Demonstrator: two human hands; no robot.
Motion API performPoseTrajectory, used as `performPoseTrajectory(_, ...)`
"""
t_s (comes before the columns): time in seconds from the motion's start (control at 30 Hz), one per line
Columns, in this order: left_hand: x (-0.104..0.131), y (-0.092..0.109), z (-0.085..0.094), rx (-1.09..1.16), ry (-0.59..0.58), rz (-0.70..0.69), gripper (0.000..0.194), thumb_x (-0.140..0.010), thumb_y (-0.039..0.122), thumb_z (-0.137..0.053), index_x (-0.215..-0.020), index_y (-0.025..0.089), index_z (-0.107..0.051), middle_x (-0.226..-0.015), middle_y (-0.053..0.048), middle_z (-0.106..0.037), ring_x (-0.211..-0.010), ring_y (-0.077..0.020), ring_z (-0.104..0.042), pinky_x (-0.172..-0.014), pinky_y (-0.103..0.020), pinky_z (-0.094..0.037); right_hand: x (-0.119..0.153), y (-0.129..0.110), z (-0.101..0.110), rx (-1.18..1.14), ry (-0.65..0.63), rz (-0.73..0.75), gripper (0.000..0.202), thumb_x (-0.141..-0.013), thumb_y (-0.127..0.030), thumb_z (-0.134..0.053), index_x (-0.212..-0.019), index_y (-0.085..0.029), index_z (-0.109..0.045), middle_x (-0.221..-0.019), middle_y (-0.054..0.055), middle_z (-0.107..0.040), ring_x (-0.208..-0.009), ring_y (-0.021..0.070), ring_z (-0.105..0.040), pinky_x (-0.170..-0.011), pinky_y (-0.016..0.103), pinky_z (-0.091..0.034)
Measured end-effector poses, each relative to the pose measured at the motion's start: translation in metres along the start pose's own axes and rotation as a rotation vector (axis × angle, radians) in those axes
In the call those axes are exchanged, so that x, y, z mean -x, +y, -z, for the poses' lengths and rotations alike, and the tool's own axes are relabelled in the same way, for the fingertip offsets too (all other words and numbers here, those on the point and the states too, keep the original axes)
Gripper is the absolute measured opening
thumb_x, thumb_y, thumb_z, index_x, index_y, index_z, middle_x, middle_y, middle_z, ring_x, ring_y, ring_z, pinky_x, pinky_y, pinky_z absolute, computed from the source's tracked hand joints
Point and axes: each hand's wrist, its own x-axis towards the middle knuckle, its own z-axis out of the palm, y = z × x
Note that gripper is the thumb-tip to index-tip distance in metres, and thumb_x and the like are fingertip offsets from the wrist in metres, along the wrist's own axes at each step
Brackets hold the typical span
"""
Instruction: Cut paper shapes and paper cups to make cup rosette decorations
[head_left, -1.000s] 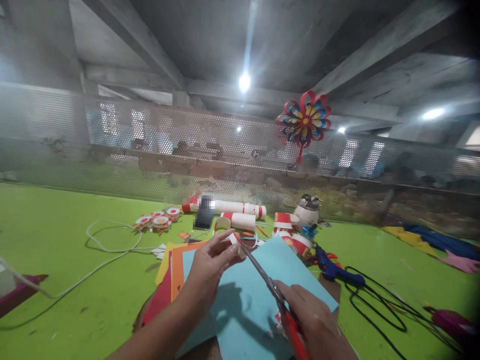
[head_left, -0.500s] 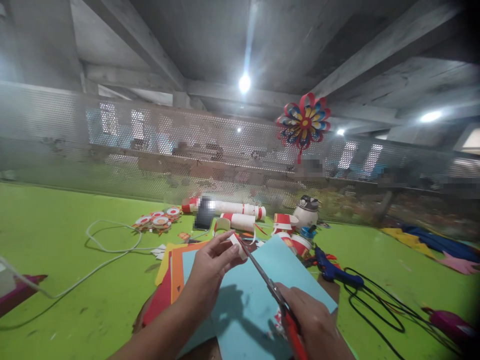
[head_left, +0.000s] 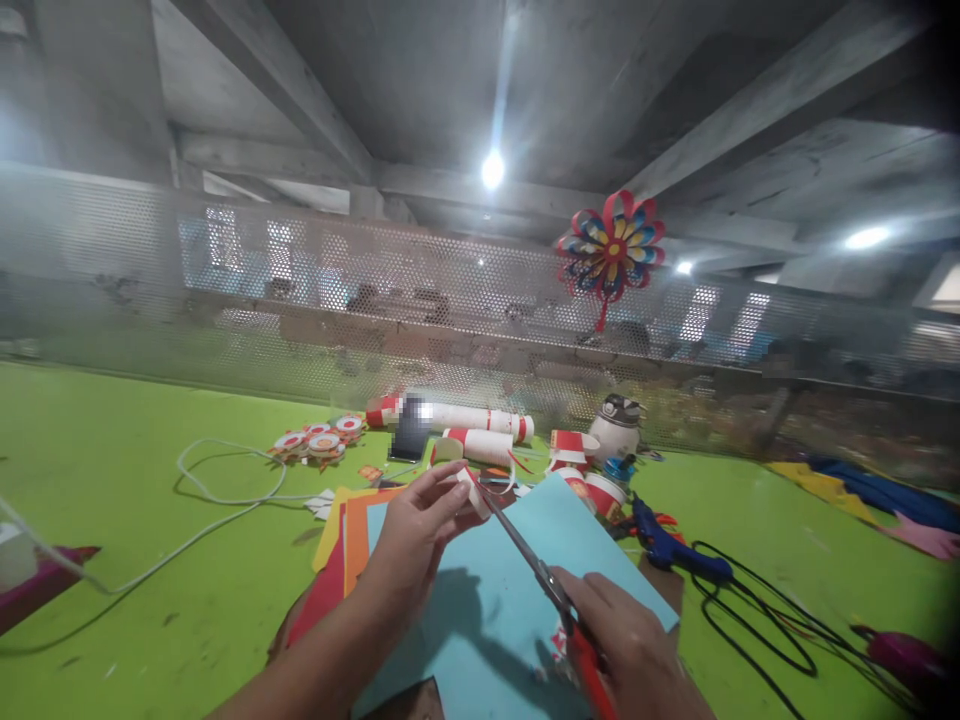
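Between the thumb and fingers of my left hand point(head_left: 424, 525) is a small white paper piece point(head_left: 474, 494) with a red edge. My right hand point(head_left: 619, 625) grips the red handles of a pair of scissors point(head_left: 551, 585). The scissor blades point up and left, their tips at the edge of the paper piece. Whether the blades are parted there is too small to tell. Both hands are above light blue paper sheets point(head_left: 517, 580), on which small red and white scraps point(head_left: 559, 640) lie near the scissors.
Red and orange sheets point(head_left: 326, 590) lie left of the blue paper. Behind are a phone point(head_left: 409, 440), white-and-red paper tubes point(head_left: 476, 443), cut paper cups point(head_left: 604, 492) and a white jar point(head_left: 615, 432). A blue glue gun point(head_left: 671, 545) with a black cord lies right; a white cable point(head_left: 225, 500) loops left.
Both hands keep nearly the same pose, with the scissor tips still at the paper piece. The whole view has shifted slightly.
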Motion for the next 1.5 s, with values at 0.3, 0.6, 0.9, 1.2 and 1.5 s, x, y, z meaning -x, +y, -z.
performPoseTrajectory(0.3,0.000,-0.007,0.001,-0.012,-0.059,-0.037,0.030,-0.066,0.025,-0.075,-0.092,0.013,-0.065,-0.093,-0.011,-0.068,-0.082,-0.0222,-0.066,-0.081,-0.038,-0.050,0.000,0.002,0.007,-0.002,-0.125,-0.015,0.036,-0.085,-0.017,-0.044,-0.121,-0.017,-0.053,-0.082,0.007,-0.060,-0.073,0.0194,-0.059,-0.064,0.030,-0.049)
performPoseTrajectory(0.6,0.001,-0.007,0.000,-0.023,-0.066,-0.068,0.024,-0.069,0.022,-0.074,-0.090,0.014,-0.064,-0.093,-0.009,-0.067,-0.084,-0.0220,-0.065,-0.082,-0.039,-0.049,-0.001,0.000,0.009,0.028,-0.147,-0.017,0.038,-0.083,-0.014,-0.045,-0.120,-0.018,-0.053,-0.081,0.006,-0.060,-0.073,0.0208,-0.059,-0.063,0.032,-0.048)
performPoseTrajectory(0.9,-0.001,-0.009,0.001,-0.002,-0.026,-0.088,0.032,-0.064,0.022,-0.077,-0.092,0.014,-0.063,-0.085,-0.008,-0.068,-0.079,-0.0213,-0.065,-0.081,-0.039,-0.049,-0.001,0.002,0.008,-0.003,-0.106,-0.016,0.044,-0.079,-0.009,-0.048,-0.122,-0.018,-0.051,-0.085,0.006,-0.058,-0.076,0.0193,-0.059,-0.067,0.030,-0.049)
performPoseTrajectory(1.2,-0.002,-0.008,-0.002,0.045,-0.029,-0.094,0.035,-0.064,0.023,-0.077,-0.094,0.012,-0.063,-0.082,-0.009,-0.068,-0.075,-0.0188,-0.064,-0.081,-0.039,-0.049,0.002,0.007,-0.005,-0.039,0.000,0.028,0.041,-0.081,-0.014,-0.045,-0.122,-0.019,-0.049,-0.078,0.005,-0.056,-0.068,0.0189,-0.056,-0.060,0.029,-0.044)
performPoseTrajectory(1.5,0.003,-0.006,-0.006,0.012,-0.030,-0.128,0.033,-0.065,0.021,-0.075,-0.094,0.012,-0.061,-0.081,-0.008,-0.069,-0.080,-0.0215,-0.066,-0.082,-0.040,-0.050,0.003,0.007,0.001,-0.059,-0.029,0.045,0.039,-0.084,-0.018,-0.046,-0.122,-0.017,-0.049,-0.082,0.006,-0.060,-0.073,0.0195,-0.059,-0.063,0.029,-0.046)
